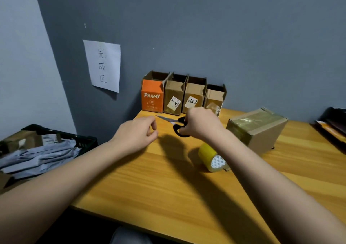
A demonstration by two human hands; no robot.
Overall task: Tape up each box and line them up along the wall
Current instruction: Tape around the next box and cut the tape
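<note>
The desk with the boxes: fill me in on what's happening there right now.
A person is working at a wooden desk. Their right hand grips black-handled scissors just above the desktop, while the left hand hovers beside it, fingers loosely curled, holding nothing. A roll of yellowish tape lies under the right forearm. One taped-up box sits to the right. Four boxes with open tops stand in a row against the wall.

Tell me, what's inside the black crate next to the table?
The black crate holds grey plastic mailer bags piled up, and a brown cardboard box at its far end. Whatever lies under the bags is covered.
</note>
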